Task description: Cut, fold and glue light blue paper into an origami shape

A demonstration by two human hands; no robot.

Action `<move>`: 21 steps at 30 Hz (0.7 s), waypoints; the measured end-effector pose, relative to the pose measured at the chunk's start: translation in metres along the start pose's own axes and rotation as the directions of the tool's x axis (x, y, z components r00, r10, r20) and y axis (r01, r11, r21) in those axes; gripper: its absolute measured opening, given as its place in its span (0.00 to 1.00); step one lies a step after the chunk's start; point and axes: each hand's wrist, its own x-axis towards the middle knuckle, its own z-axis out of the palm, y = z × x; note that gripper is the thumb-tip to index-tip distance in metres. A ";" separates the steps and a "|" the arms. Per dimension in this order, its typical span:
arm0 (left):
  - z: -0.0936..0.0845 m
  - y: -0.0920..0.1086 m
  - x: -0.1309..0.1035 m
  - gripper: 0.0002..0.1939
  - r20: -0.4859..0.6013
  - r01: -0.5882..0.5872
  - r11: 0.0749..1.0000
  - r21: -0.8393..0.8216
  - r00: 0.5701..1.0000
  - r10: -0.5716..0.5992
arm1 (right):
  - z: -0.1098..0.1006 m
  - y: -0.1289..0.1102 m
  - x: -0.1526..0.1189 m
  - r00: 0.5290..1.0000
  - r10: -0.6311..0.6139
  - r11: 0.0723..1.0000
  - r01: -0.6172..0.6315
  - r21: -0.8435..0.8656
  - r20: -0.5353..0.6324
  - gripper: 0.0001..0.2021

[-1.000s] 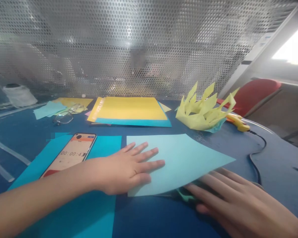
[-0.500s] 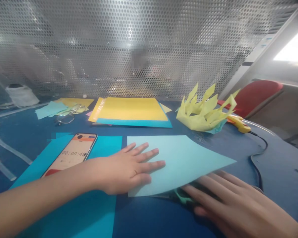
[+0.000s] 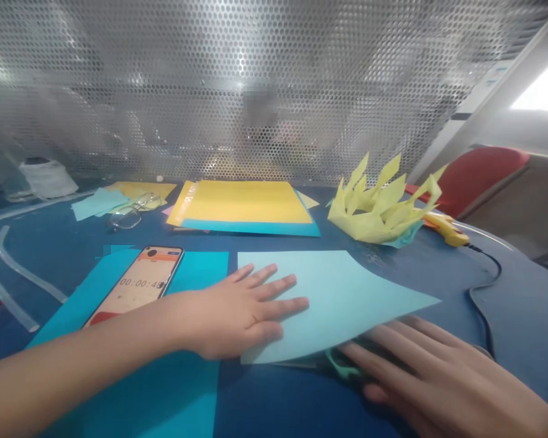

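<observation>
My left hand (image 3: 242, 313) lies flat with its fingers spread on a sheet of light blue paper (image 3: 347, 292), pressing its left part against the table. The sheet's right corner is lifted. Under its lower right edge, my right hand (image 3: 420, 365) reaches in with fingers stretched out and the thumb below; some fingertips are hidden by the paper. By its index finger shows a green loop like a scissors handle (image 3: 342, 367), mostly covered by the sheet and the hand. Below my left forearm, a brighter blue sheet (image 3: 178, 389) carries a phone (image 3: 141, 283) with a timer on its screen.
Stacked yellow and blue sheets (image 3: 246, 204) lie at the back middle. Right of them stands a yellow paper crown (image 3: 379, 213), near a yellow tool (image 3: 447, 231) with a black cable. Glasses (image 3: 130, 216) rest by paper scraps at the left. A perforated metal panel (image 3: 187, 91) rises behind.
The whole view has shifted slightly, so everything appears a little further right. Both hands and the light blue sheet keep the same positions relative to each other.
</observation>
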 end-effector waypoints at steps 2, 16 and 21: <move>0.000 0.000 0.000 0.26 0.001 0.006 1.000 0.002 1.000 -0.006 | 0.000 0.000 0.000 1.000 -0.009 1.000 0.009 -0.002 -0.008 0.16; 0.002 0.000 0.000 0.27 0.002 0.005 1.000 0.003 1.000 -0.005 | 0.000 -0.003 0.005 0.999 0.013 1.000 -0.012 0.020 -0.051 0.16; 0.001 0.000 0.001 0.27 0.001 0.001 1.000 -0.008 1.000 -0.001 | -0.002 -0.003 0.006 0.999 0.000 1.000 0.000 0.017 -0.038 0.16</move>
